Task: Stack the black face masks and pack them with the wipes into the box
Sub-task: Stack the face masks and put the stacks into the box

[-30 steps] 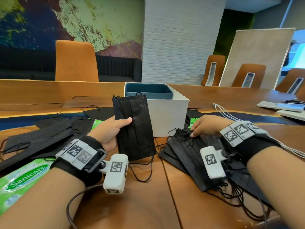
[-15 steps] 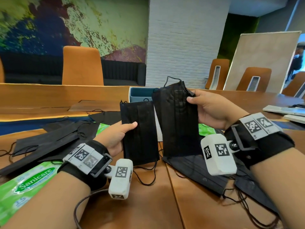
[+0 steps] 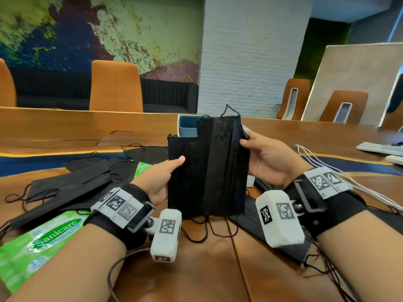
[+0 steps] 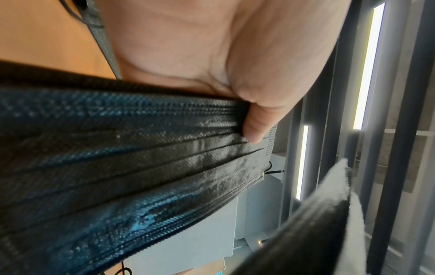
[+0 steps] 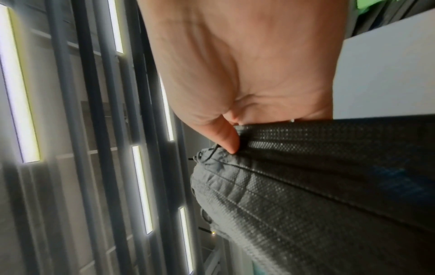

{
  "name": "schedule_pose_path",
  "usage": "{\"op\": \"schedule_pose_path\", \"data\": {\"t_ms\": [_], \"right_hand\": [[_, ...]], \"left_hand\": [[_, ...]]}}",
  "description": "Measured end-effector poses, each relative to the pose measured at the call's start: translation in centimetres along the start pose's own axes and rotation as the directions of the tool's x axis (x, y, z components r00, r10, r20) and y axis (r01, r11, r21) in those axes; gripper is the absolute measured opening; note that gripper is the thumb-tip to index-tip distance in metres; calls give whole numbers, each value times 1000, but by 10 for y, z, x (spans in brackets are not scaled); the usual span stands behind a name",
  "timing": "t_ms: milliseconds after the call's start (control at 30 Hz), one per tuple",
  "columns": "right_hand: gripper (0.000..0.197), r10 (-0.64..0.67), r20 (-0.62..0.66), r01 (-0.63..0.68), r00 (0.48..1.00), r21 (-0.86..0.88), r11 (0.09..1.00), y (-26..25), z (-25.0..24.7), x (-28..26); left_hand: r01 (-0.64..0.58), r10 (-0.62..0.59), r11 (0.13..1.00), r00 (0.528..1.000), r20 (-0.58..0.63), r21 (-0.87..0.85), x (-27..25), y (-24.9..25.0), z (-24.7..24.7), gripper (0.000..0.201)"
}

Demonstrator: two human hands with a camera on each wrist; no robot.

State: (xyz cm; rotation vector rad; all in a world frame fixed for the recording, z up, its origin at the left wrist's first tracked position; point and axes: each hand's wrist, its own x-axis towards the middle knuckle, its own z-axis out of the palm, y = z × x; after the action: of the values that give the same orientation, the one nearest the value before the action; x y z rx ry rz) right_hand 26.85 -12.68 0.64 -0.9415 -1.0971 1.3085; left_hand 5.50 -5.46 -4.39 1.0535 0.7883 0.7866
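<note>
Two black face masks stand upright and overlapping above the table. My left hand (image 3: 162, 178) pinches the lower left mask (image 3: 185, 177) by its left edge, thumb on its front (image 4: 255, 128). My right hand (image 3: 265, 160) pinches the taller right mask (image 3: 224, 162) at its upper right edge, thumb at the fold (image 5: 229, 141). The right mask lies in front of the left one. Behind them stands the white box (image 3: 183, 120) with a blue inside, mostly hidden. Loose black masks (image 3: 72, 182) lie at left, and more lie under my right wrist (image 3: 281, 249). A green Sanicare wipes pack (image 3: 28, 251) lies at lower left.
A second green wipes pack (image 3: 141, 167) peeks out from among the left masks. White cables (image 3: 327, 168) run across the table at right. White flat devices (image 3: 379, 148) lie at the far right. Orange chairs stand beyond the wooden table (image 3: 196, 271).
My right hand lifted a mask from the right pile and brought it left, so it now overlaps the mask held in my left hand. Both hands rose slightly.
</note>
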Motion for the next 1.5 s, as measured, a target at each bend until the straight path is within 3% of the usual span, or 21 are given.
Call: {"op": "schedule_pose_path", "data": {"t_ms": [133,333,500,733,900,1067,1133,1267,1367,1500], "right_hand": [[29,-70,0,70,998,2,998,-8,5,4],[21,25,-139,-34,990,-64,997,24,-3,15],[34,52,-231,-60,971,-29,998,41,-15,18],[38,16,-31,-13,999,83,996,39,-8,17],[34,2,29,-4,1000,82,997,42,6,18],[37,13,20,-15,1000,75,997,53,14,23],[36,21,20,-22,1000,83,996,58,17,25],[49,18,-47,-15,999,58,998,63,23,28],[61,11,-57,-3,998,142,990,65,24,29],[37,-56,51,56,997,8,998,60,36,28]], "left_hand": [[2,-2,1000,1000,-2,-4,2,0,-4,31],[15,-14,1000,998,56,-6,3,-1,-5,34],[20,-21,1000,997,69,13,4,-2,-6,35],[-10,1,996,995,105,90,3,-4,-3,38],[-68,46,991,982,185,113,5,-6,-6,49],[-190,137,978,903,408,91,6,-8,-9,74],[-207,152,975,888,433,82,8,-9,-8,74],[-228,195,973,900,389,42,7,-8,-7,65],[-261,235,964,928,289,51,4,-4,-4,31],[-301,287,952,939,191,50,3,-2,-2,27]]}}
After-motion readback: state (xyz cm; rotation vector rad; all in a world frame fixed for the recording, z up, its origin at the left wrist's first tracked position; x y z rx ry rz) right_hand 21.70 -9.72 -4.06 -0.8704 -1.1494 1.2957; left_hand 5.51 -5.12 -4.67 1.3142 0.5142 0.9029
